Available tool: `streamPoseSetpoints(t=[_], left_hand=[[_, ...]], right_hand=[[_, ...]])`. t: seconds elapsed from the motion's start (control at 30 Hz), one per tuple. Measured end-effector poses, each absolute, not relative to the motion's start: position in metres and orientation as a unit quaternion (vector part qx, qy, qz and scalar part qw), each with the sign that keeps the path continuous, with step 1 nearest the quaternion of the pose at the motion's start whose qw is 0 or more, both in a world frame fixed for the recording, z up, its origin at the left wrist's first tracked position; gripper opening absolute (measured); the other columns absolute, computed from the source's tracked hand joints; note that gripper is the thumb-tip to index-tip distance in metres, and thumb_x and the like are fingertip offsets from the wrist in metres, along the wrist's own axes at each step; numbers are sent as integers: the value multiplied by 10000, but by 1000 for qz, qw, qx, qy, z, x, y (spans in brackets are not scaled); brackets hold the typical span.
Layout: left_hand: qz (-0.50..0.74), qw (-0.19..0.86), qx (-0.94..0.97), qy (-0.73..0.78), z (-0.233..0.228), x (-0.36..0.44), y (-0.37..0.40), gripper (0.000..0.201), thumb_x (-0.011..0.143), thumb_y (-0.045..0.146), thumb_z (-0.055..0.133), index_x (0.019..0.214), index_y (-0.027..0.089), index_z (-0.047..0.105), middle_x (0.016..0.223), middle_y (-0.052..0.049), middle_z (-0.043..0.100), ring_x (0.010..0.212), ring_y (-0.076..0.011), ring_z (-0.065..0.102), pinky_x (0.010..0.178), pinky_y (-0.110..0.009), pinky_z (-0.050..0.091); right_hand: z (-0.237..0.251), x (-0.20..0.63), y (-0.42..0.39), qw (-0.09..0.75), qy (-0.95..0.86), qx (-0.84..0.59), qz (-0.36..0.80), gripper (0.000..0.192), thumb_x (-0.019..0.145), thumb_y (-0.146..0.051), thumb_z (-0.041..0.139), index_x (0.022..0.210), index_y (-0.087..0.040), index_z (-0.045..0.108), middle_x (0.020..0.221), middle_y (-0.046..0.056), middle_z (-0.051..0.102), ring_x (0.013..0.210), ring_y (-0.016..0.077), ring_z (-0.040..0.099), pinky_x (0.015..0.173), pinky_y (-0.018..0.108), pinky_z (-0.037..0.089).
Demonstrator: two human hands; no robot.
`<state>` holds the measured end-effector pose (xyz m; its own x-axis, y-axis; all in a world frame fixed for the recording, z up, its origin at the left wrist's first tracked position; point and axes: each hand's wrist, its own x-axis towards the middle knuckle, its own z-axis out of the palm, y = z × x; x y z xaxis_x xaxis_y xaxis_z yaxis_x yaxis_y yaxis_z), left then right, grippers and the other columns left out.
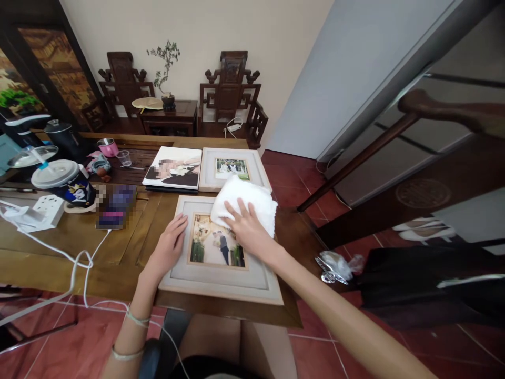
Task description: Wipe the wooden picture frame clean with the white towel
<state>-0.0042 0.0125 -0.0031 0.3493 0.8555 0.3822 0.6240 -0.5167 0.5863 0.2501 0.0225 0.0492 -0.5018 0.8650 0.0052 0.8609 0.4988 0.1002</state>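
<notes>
A large framed photo (221,281) with a pale wide border lies flat at the near edge of the wooden table (118,263). My left hand (169,243) rests flat on the frame's left border, fingers apart. My right hand (246,227) presses down on a folded white cloth (252,200) that lies over the frame's upper right corner. A second framed photo (232,169) and a photo album (173,169) lie side by side just behind it.
A lidded cup (65,181), a white power strip (45,210) with cables, a phone (116,208), a pink cup (107,147) and a kettle (63,136) fill the table's left. Carved chairs stand at the back wall. A black bag (430,287) sits on the right.
</notes>
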Motion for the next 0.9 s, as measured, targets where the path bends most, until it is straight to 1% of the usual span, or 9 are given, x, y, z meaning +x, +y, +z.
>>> streamPoseSetpoints(t=[0.17, 0.3, 0.37, 0.5, 0.57, 0.63, 0.7, 0.8, 0.9], left_hand=[[357, 167, 797, 458, -6, -2, 11, 403, 948, 178, 379, 1303, 135, 565, 1376, -147, 552, 1372, -241, 409, 1139, -500, 341], [353, 162, 801, 456, -4, -2, 10, 400, 954, 185, 381, 1310, 139, 559, 1388, -144, 541, 1377, -238, 399, 1141, -498, 340], [344, 165, 804, 456, -2, -2, 9, 404, 957, 180, 375, 1318, 151, 553, 1399, -137, 531, 1385, -238, 386, 1142, -505, 337], [336, 175, 807, 453, 1, -3, 9, 403, 960, 182, 376, 1323, 149, 548, 1412, -140, 516, 1397, -238, 367, 1148, -500, 329], [342, 180, 806, 449, 1, -3, 9, 396, 959, 187, 382, 1313, 156, 558, 1404, -137, 525, 1395, -238, 371, 1147, -496, 333], [347, 183, 806, 444, 0, -4, 10, 392, 960, 190, 381, 1304, 166, 566, 1391, -131, 539, 1392, -239, 377, 1143, -501, 337], [347, 184, 806, 443, -1, -5, 11, 391, 961, 192, 378, 1303, 169, 565, 1384, -130, 546, 1388, -240, 384, 1141, -509, 337], [346, 184, 805, 445, -1, -5, 11, 393, 962, 197, 376, 1307, 163, 560, 1380, -135, 549, 1382, -240, 394, 1139, -510, 339], [347, 180, 800, 455, -1, -4, 10, 399, 961, 195, 371, 1314, 161, 555, 1379, -139, 549, 1378, -239, 401, 1138, -507, 341]], right_hand=[[65, 252, -45, 70, 887, 450, -78, 692, 711, 77, 443, 1335, -196, 564, 1537, 149, 318, 1404, 449, 173, 1083, 670, 211], [92, 256, -98, 74, 900, 371, -217, 735, 688, 54, 449, 1339, -274, 548, 1552, 67, 309, 1424, 378, 168, 1114, 611, 240], [96, 254, -112, 64, 901, 353, -244, 733, 688, 48, 443, 1330, -288, 553, 1562, 38, 282, 1428, 362, 162, 1121, 593, 250], [73, 248, -98, 6, 906, 378, -190, 782, 666, 85, 419, 1336, -297, 546, 1573, 11, 250, 1441, 339, 104, 1132, 587, 230], [57, 249, -72, -18, 904, 407, -131, 779, 674, 97, 419, 1344, -278, 545, 1566, 42, 269, 1442, 346, 95, 1128, 603, 211], [46, 251, -38, -23, 894, 443, -65, 732, 697, 97, 427, 1346, -218, 552, 1549, 104, 295, 1435, 372, 125, 1122, 623, 191], [44, 253, -4, -35, 874, 485, -7, 700, 719, 83, 439, 1368, -163, 526, 1553, 133, 276, 1430, 396, 136, 1126, 625, 166], [46, 252, 29, -30, 860, 508, 34, 694, 725, 61, 479, 1389, -137, 498, 1563, 136, 255, 1419, 451, 107, 1095, 690, 141], [49, 246, 29, -5, 871, 490, 27, 663, 736, 57, 476, 1363, -152, 532, 1569, 114, 249, 1413, 479, 63, 1066, 732, 140]])
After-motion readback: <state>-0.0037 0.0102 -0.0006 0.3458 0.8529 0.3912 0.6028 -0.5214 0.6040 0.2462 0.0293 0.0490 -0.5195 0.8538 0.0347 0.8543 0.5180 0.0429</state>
